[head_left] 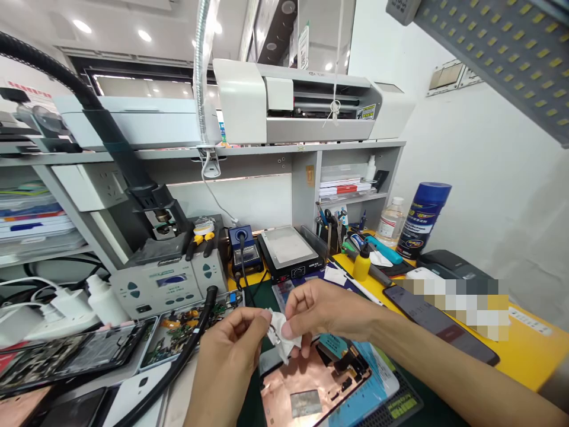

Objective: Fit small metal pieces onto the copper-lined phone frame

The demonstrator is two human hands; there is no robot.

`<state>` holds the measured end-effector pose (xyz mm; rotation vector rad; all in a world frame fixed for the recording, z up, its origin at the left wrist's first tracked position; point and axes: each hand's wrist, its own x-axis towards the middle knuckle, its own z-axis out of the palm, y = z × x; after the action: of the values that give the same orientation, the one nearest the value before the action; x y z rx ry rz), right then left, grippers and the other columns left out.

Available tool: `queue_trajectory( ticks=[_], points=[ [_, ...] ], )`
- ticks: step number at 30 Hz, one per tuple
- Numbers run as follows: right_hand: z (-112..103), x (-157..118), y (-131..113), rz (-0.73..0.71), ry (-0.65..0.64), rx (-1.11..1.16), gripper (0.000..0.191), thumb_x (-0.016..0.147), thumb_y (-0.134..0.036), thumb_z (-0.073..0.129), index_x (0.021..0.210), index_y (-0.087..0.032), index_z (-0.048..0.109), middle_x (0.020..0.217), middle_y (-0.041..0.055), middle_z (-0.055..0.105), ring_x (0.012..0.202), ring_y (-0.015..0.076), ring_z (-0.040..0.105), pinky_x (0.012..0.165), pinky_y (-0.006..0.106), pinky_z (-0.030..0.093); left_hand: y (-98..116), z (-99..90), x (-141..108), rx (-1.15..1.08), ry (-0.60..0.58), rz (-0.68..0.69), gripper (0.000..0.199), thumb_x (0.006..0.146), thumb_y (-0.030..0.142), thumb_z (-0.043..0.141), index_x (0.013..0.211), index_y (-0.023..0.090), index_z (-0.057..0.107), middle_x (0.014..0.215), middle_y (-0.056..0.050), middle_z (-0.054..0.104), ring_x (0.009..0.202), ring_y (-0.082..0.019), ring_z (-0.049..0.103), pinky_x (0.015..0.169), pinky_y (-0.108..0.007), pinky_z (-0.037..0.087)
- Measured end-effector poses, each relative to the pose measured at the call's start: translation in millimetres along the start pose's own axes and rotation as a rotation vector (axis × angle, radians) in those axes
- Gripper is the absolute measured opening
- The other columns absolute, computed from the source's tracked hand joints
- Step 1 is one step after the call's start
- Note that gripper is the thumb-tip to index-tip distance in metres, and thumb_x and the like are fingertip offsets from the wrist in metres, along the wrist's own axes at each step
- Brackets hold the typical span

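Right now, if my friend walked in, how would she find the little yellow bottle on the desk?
Start at the yellow mat on the right side of the workbench. Along its far edge, left of the tall blue spray can and the clear bottle, stands the small yellow bottle. It alone has a yellow body with a black pointed cap, and it is shorter than both neighbours.

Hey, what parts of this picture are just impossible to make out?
- Head view: a pixelated patch blurs what lies on the yellow mat.
- The white scrap is half covered by the left hand and right hand.
- The opened phone runs off the bottom edge.
- The blue can label print is too small to read.
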<state>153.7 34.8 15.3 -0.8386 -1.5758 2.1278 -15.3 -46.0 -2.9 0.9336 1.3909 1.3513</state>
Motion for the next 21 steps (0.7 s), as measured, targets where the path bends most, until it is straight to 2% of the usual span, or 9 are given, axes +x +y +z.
queue_trajectory(
  ticks=[4, 8, 12, 16, 21],
  points=[
    [4, -1, -1, 0.013, 0.003, -0.063, 0.037, 0.06, -0.034, 0.09, 0.078, -0.012, 0.065, 0.062, -0.0003, 0.066, 0.05, 0.0107, 0.062, 0.05, 0.021, 0.051, -1, 1.6, 0, 0.037, 0.004, 0.076, 0.037, 0.068, 0.053, 0.076, 0.068, 0.017, 0.069, 0.05, 0.004, 0.045, 0.047, -0.009, 0.033, 0.045, -0.022, 0.024],
    [5, -4, -4, -0.034, 0.005, -0.242, 0.031, 0.068, -0.039, 0.083, 0.067, -0.013, 0.067, 0.058, -0.0024, 0.061, 0.046, 0.0065, 0.055, 0.05, 0.018, 0.046, -2, 3.4, -1, 0.109, 0.011, 0.118, 0.032, 0.071, 0.049, 0.075, 0.067, 0.018, 0.071, 0.046, 0.004, 0.045, 0.046, -0.01, 0.033, 0.045, -0.022, 0.028],
    [7, -7, -3, -0.072, 0.055, -0.338, 0.03, 0.073, -0.042, 0.077, 0.068, -0.015, 0.066, 0.059, -0.0019, 0.06, 0.05, 0.0092, 0.056, 0.052, 0.02, 0.045, -5, 4.4, -3, 0.098, 0.065, 0.118, 0.03, 0.069, 0.048, 0.075, 0.07, 0.018, 0.073, 0.045, 0.004, 0.045, 0.048, -0.012, 0.038, 0.049, -0.023, 0.035],
    [10, -8, 0, -0.099, 0.131, -0.439, 0.024, 0.079, -0.038, 0.07, 0.072, -0.016, 0.063, 0.058, -0.0018, 0.058, 0.051, 0.0117, 0.057, 0.05, 0.021, 0.043, -10, 6.4, -3, 0.072, 0.105, 0.121, 0.033, 0.068, 0.051, 0.076, 0.073, 0.019, 0.072, 0.047, 0.004, 0.046, 0.054, -0.016, 0.046, 0.054, -0.025, 0.041],
    [14, -10, -2, -0.221, 0.217, -0.588, 0.022, 0.087, -0.031, 0.059, 0.07, -0.016, 0.057, 0.058, -0.0032, 0.053, 0.053, 0.0108, 0.051, 0.048, 0.02, 0.035, -16, 9.6, -5, -0.017, 0.171, 0.141, 0.032, 0.068, 0.049, 0.078, 0.078, 0.019, 0.072, 0.051, 0.005, 0.048, 0.058, -0.015, 0.045, 0.057, -0.024, 0.041]
  ],
)
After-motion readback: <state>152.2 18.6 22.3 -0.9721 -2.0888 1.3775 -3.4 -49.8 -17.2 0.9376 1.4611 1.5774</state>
